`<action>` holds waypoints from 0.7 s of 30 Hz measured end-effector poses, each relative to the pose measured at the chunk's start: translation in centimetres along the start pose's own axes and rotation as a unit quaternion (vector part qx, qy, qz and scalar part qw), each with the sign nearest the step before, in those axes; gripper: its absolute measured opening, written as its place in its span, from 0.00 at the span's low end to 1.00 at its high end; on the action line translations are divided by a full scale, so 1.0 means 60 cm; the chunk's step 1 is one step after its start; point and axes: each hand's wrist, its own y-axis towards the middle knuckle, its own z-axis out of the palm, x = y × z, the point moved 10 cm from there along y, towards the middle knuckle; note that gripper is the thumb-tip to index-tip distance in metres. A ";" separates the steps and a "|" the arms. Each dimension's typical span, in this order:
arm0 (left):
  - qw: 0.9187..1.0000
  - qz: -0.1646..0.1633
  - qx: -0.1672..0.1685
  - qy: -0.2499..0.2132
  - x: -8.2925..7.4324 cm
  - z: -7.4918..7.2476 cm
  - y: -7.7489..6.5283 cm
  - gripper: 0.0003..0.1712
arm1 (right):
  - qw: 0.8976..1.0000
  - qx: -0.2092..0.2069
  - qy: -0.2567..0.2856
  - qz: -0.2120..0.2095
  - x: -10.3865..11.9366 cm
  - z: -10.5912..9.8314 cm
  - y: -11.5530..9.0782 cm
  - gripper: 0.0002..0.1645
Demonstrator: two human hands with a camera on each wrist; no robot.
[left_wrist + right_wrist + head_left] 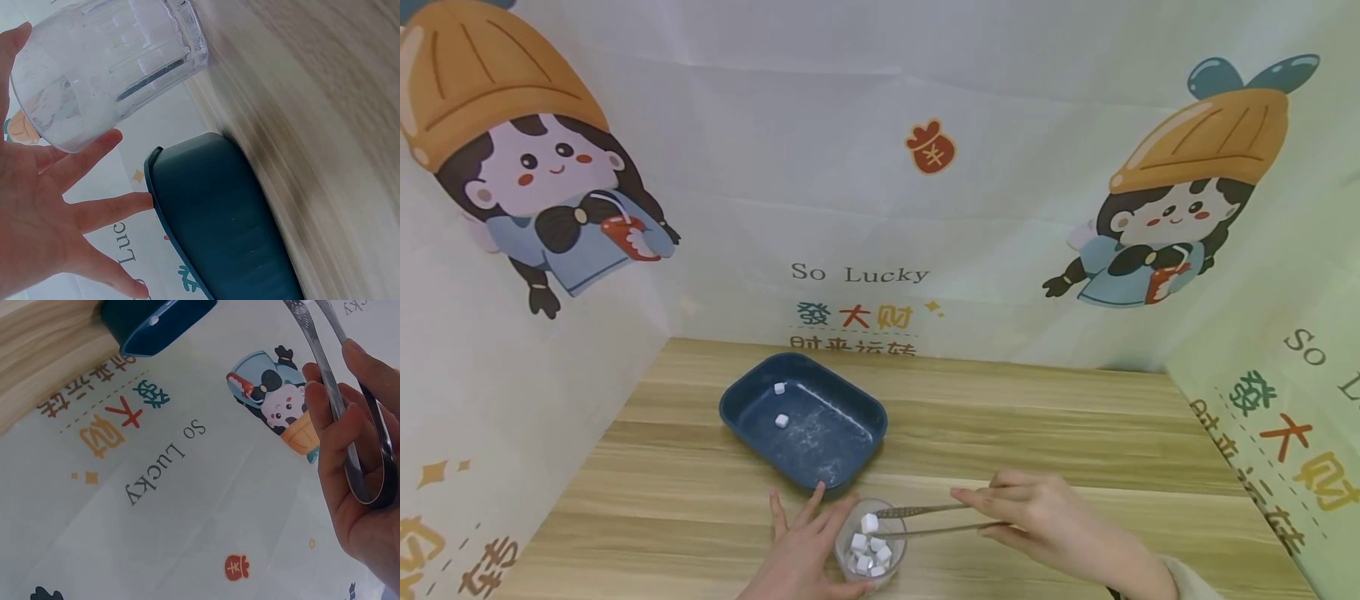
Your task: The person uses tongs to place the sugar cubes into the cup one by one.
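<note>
A clear plastic cup (pixel 901 557) holding several white cubes (pixel 859 543) stands near the table's front. My left hand (pixel 808 546) holds it between thumb and forefinger; in the left wrist view the other fingers (pixel 115 209) spread out, and one touches the rim of a dark blue tray (pixel 215 206). My right hand (pixel 1037 517) grips metal tongs (pixel 936 510), whose tips reach over the cup's mouth. One white cube (pixel 869 523) sits at those tips; whether they squeeze it I cannot tell. The right wrist view shows the tongs' bend (pixel 369 494) within the palm.
Just behind the cup, the blue tray (pixel 842 450) contains two white cubes (pixel 782 421) and some pale powdery marks. Wood-patterned table surface (pixel 1037 425) extends to the right. Printed cloth walls (pixel 1000 225) enclose the back and both sides.
</note>
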 end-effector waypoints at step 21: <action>1.000 0.002 0.003 0.005 0.000 0.000 0.000 0.52 | 0.995 -0.076 -0.065 0.020 -0.010 -0.011 -0.008 0.22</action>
